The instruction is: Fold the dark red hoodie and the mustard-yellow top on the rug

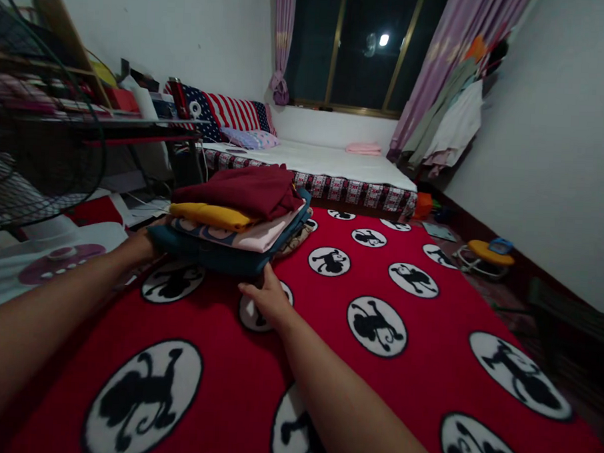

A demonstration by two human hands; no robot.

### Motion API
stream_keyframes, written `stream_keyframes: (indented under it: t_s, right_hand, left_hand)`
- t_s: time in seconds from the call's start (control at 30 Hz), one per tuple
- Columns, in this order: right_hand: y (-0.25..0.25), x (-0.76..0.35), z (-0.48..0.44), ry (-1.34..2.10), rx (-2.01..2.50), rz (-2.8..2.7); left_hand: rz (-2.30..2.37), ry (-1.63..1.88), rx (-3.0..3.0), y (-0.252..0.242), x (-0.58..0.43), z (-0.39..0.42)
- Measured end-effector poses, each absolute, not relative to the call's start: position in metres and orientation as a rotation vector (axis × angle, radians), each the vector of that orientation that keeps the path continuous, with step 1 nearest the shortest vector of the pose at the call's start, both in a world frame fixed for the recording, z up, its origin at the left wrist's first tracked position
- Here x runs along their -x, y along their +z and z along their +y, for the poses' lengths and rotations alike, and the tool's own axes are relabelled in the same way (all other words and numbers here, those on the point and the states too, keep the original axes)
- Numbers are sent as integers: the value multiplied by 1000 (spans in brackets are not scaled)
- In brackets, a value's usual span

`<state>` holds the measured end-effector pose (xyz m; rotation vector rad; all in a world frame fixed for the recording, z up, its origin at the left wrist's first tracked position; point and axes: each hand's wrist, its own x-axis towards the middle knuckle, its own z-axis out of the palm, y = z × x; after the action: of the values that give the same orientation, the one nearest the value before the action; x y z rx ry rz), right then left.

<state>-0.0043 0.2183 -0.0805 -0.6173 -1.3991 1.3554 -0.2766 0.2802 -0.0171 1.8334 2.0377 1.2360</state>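
Note:
A stack of folded clothes (221, 250) sits at the far left part of the red blanket (323, 314), which is printed with black monkeys in white circles. On top lies a dark red garment (248, 187), above a yellow one (210, 215), a pale pink printed one (254, 238) and a dark teal one (205, 256). My left hand (150, 243) grips the stack's left side, its fingers mostly hidden. At the near right corner, my right hand (269, 297) holds the stack from below, thumb showing and other fingers partly covered.
A wire-caged fan (40, 141) stands close on the left, before a cluttered desk (151, 123). Behind the blanket is a bed (310, 157) with a pillow (253, 139). Clothes (454, 129) hang at right, above a yellow-topped stool (488, 253).

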Motion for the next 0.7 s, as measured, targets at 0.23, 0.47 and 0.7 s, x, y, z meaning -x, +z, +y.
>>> stream_keyframes:
  t_s: [0.23, 0.47, 0.7]
  right_hand:
    - [-80, 11, 220, 1387, 905, -733]
    - [-82, -1, 224, 1378, 822, -765]
    - [-59, 8, 272, 1326, 805, -1057]
  left_hand:
    - [2310, 1281, -2304, 77, 271, 273]
    - [1900, 924, -2682, 61, 164, 297]
    - [2191, 1170, -2376, 28, 164, 286]
